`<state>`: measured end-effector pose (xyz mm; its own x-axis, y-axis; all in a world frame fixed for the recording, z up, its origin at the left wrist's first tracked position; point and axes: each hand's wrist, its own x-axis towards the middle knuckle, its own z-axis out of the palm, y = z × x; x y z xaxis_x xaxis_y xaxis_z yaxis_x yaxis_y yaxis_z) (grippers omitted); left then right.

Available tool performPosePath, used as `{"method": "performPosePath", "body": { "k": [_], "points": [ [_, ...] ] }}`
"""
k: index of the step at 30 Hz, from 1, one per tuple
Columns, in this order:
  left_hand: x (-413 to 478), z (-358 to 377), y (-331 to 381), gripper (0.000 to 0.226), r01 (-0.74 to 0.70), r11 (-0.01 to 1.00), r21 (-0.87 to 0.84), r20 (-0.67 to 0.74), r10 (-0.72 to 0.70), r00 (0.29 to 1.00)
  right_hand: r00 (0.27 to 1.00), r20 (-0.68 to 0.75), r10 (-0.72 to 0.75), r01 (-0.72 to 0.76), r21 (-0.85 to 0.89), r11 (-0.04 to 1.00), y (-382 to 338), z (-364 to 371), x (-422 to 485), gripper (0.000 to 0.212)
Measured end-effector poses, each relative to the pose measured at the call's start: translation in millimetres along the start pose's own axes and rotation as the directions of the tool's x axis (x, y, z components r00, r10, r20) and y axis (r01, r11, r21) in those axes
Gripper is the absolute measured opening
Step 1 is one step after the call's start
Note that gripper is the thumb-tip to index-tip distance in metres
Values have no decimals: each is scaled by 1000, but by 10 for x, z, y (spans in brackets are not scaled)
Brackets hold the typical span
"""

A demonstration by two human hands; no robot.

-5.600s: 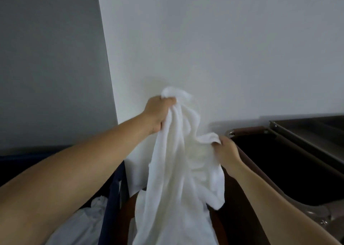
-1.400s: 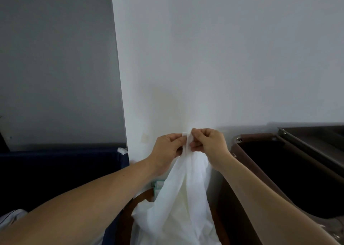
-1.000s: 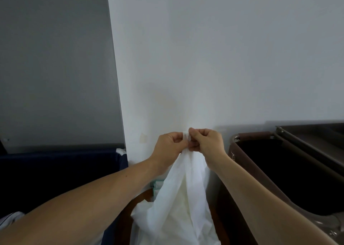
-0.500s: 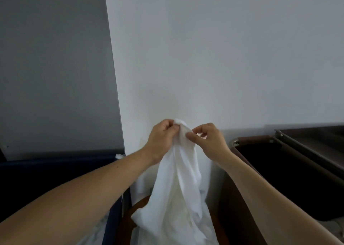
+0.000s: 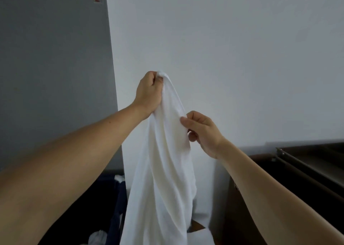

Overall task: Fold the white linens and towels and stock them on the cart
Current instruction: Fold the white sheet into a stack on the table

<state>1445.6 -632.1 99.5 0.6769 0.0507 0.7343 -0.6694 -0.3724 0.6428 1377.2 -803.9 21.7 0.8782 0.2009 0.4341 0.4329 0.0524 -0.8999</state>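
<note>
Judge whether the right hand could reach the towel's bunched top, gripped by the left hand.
Probably yes: the right hand pinches the edge of the towel just below the left hand, with nothing between them.

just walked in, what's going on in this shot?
A person is holding a white cloth up in front of a white wall. The left hand grips its bunched top end, raised high, and the right hand pinches an edge lower down. The cloth hangs loose and rumpled, not yet folded, between a dark blue bin on the left and a brown cart on the right. Nothing from this piece is on the cart yet.
</note>
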Motion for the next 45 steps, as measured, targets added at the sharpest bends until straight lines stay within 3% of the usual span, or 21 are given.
{"method": "performPosePath", "body": {
  "k": [3,5,8,10,13,16,23,26,27,30,33,36,38,40,45],
  "points": [
    [49,36,130,27,-50,999,-16,21,51,998,997,-9,71,-72,-158,985,-48,61,46,11],
    [145,-6,257,22,-78,996,-36,-50,76,996,987,-153,-46,12,-215,976,-225,51,139,17],
    [294,-131,342,19,-139,990,-36,-138,133,982,900,-341,-270,166,-305,938,-486,-4,235,19],
    [298,-161,307,21,-140,990,13,-110,141,984,925,-249,-287,115,-537,836,-431,18,202,33],
    [226,-82,222,20,-120,992,32,-71,122,990,992,-116,-44,-54,-720,692,-125,85,71,48],
    [207,-45,210,19,-105,994,13,-64,106,992,991,-136,22,-115,-727,677,31,29,25,47],
    [339,-152,180,22,-95,993,65,-96,101,990,931,-351,-98,-215,-746,630,173,-235,-200,43],
    [355,-199,104,22,-53,993,102,-124,65,990,833,-508,-217,-184,-625,758,69,-421,-188,37],
    [357,-210,94,22,-46,993,112,-126,60,990,830,-513,-218,-182,-618,765,78,-447,-209,37],
    [338,-177,140,24,-50,994,96,-100,60,993,939,-340,-58,-189,-647,739,292,-344,-366,31],
    [295,-81,187,26,-66,995,69,-50,70,996,976,-214,41,-174,-651,739,568,-247,-496,16],
    [289,-21,227,26,-70,996,58,-44,73,996,982,-161,99,-188,-771,609,782,-239,-534,26],
    [305,-17,246,25,-70,996,61,-45,73,996,965,-200,170,-262,-772,580,883,-269,-567,36],
    [309,-38,222,25,-69,995,70,-52,73,996,943,-242,227,-331,-735,592,955,-332,-606,47],
    [318,-173,-68,25,-31,992,121,-86,42,995,913,-238,331,-408,-572,712,975,-504,-717,48]
  ]
}}
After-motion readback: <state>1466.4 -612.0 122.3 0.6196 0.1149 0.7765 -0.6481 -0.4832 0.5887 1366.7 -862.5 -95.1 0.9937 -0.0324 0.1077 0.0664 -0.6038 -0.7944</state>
